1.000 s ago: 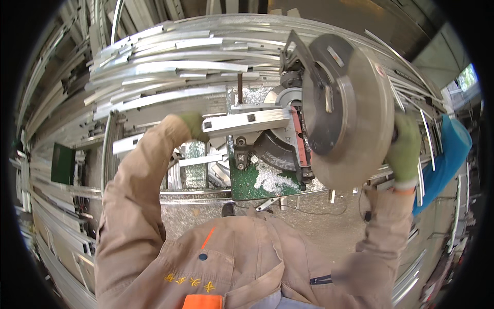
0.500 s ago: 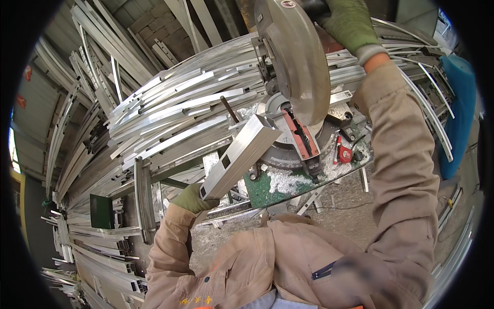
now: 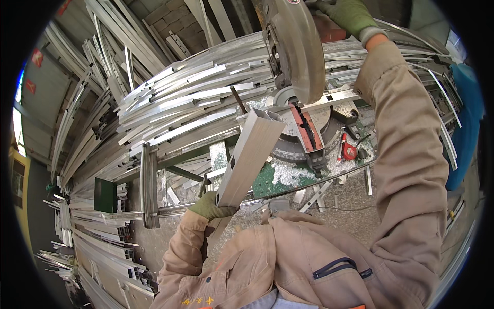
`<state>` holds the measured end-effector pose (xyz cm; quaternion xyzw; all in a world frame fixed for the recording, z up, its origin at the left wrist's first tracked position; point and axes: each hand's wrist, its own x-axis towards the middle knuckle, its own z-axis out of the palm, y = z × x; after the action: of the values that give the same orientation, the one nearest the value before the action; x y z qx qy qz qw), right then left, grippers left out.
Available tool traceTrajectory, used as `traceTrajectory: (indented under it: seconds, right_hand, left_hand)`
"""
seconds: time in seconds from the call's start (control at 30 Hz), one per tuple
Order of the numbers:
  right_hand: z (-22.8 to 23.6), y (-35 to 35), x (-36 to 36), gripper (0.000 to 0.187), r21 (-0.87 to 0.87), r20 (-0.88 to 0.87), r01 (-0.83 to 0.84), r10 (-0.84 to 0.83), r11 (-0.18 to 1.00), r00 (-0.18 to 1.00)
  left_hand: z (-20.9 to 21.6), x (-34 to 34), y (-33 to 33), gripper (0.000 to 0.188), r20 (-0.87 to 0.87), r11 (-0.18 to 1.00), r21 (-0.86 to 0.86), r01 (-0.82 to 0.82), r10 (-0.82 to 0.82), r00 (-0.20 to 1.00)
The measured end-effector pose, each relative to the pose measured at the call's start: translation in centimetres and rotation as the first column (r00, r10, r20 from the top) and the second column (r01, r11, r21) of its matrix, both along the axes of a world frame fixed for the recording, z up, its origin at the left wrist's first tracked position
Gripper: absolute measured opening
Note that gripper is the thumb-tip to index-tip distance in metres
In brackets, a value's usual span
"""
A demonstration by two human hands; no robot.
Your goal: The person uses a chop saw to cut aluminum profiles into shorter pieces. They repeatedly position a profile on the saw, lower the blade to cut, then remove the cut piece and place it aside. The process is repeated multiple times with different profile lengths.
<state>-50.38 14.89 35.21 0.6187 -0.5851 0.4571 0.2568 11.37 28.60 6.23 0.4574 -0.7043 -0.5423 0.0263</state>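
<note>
Metal tube [image 3: 253, 149]: in the left hand [image 3: 211, 207], clear of the red strip [image 3: 303, 136] on the saw [image 3: 307, 51]. Slants up and away from the body, hollow far end toward the saw bed. Cannot tell whether touching the bed or only passing in front of it.
Left hand grip: gloved, closed around the near end of the tube. Probably held by that end to leave the rest free to swing and tilt.
Left arm pose: elbow bent, forearm close to the body's left side, hand low in front of the near bench edge.
Right hand [image 3: 350, 14]: gloved, up at the top of the picture, apparently at the saw handle. Partly cut off; cannot tell how firmly closed.
Right arm pose: reaching far forward and up, sleeve long across the right side. Likely stretched that far to match the raised saw head.
Saw head: up, off the red strip. Probably raised to keep room over the bed.
Metal bar [image 3: 342, 96]: lying across the back right of the bed.
Bench [image 3: 263, 186]: green, strewn with shavings [image 3: 289, 174]; red tape measure [image 3: 350, 151] at the right, probably parked there to be within reach yet off the strip.
Metal lengths [image 3: 193, 96]: stacked roughly parallel behind the bench, probably because too long to lie any other way.
</note>
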Motion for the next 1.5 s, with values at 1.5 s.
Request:
traceTrajectory:
  seconds: [1.5]
  right_hand:
    - [-39.5, 1.8, -16.9, 0.095, 0.785, 0.303, 0.104, -0.526, 0.610, 0.795]
  left_hand:
    - [-4.4, -2.0, 13.9, 0.060, 0.090, 0.855, 0.024, -0.517, 0.514, 0.853]
